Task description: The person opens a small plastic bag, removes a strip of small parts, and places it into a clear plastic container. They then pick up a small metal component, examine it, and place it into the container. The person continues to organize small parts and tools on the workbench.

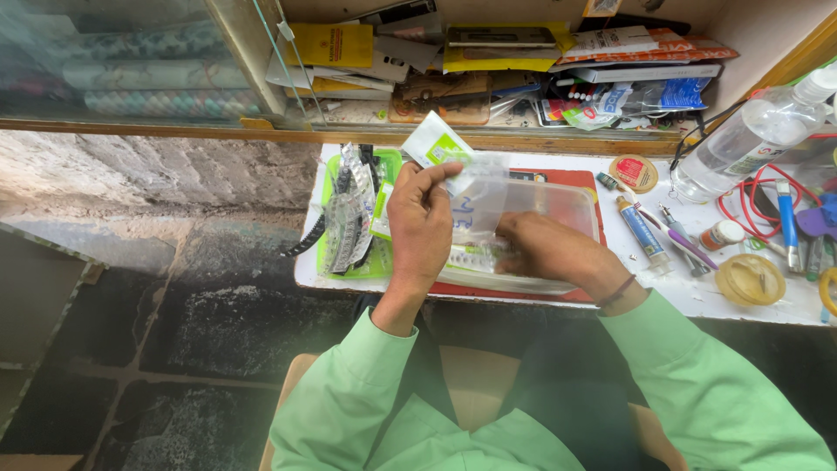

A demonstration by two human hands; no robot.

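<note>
My left hand (420, 220) is raised over the white workbench (697, 296), its fingers pinching a small clear plastic packet (475, 187) together with a white-and-green sachet (433, 144). My right hand (542, 249) rests low inside a clear plastic box (567, 205) and touches small parts at its front edge; whether it grips any of them is hidden. The box sits on a red mat (575, 179). Both arms wear light green sleeves.
A green tray (327, 253) with strips of small packed parts lies left of the box. To the right are a glue tube (643, 231), pens, a yellow lid (750, 279), red wire (741, 205) and a clear bottle (741, 139). Cluttered shelves stand behind. Dark stone floor lies below.
</note>
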